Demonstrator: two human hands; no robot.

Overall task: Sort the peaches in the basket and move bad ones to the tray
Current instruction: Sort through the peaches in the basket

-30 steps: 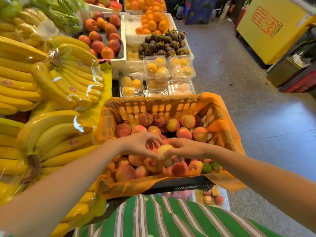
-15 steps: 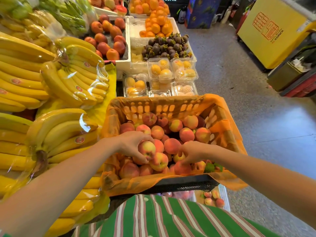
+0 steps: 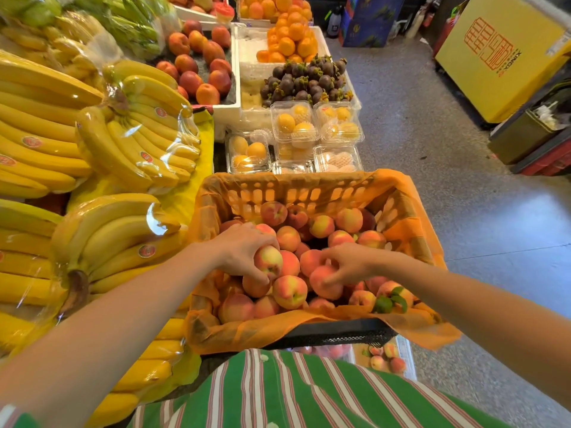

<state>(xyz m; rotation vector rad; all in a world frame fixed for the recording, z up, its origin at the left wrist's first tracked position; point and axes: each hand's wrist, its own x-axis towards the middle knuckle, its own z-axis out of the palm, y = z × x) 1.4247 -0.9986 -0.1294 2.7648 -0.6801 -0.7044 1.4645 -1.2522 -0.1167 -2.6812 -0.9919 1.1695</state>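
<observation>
In the basket [image 3: 287, 186] our left hand [image 3: 242, 253] grips a pale peach [image 3: 268, 261] — our right hand [image 3: 352, 262] has just pinched a redder peach [image 3: 323, 284]; judging continues.

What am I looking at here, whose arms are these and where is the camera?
No machine here: a person wears one camera on the head, looking down at their own bare arms. The left hand has its grip round a yellowish peach; the right hand curls its fingers over a pinker peach. Both are in the orange-lined basket of peaches. Bananas lie to the left, and a tray holding a few more sits below.
</observation>
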